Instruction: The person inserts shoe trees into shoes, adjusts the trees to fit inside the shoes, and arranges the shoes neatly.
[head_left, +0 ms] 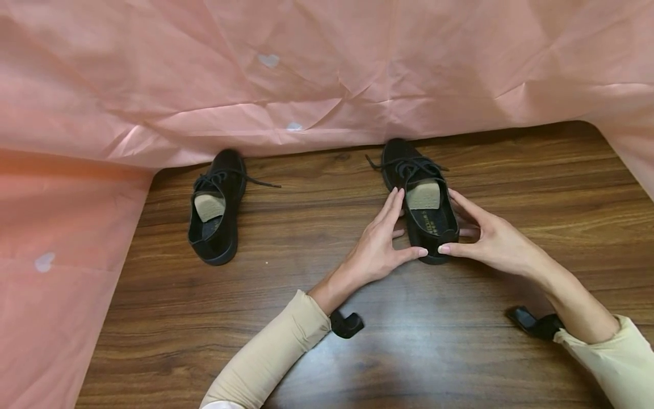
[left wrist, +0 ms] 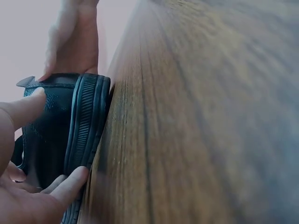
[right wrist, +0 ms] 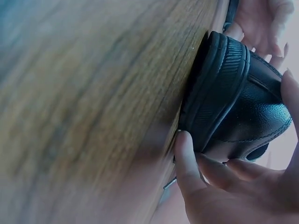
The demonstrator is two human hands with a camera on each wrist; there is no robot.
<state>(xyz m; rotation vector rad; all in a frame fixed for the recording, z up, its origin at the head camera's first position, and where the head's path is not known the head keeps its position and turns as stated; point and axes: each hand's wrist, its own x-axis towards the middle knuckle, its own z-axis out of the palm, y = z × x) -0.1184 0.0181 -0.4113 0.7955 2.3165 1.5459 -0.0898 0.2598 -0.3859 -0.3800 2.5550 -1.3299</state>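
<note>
A black lace-up shoe (head_left: pixel 428 222) stands on the wood-grain table, toe toward the far edge, with loose laces and a beige piece (head_left: pixel 424 196) inside under the tongue. My left hand (head_left: pixel 375 250) grips its left side, thumb at the heel and fingers along the upper. From the other side my right hand (head_left: pixel 498 241) holds it likewise, the two thumbs close together behind the heel. In the left wrist view, a fingertip meets the ridged sole (left wrist: pixel 86 121). The right wrist view shows fingers low against the shoe's side (right wrist: pixel 252 112).
A matching black shoe (head_left: pixel 232 196) stands to the left, toe also away, one lace trailing right. Pink sheeting (head_left: pixel 327 68) with pale hearts borders the wood-grain table (head_left: pixel 286 238) at the back and sides. Black straps (head_left: pixel 347 325) hang at both wrists.
</note>
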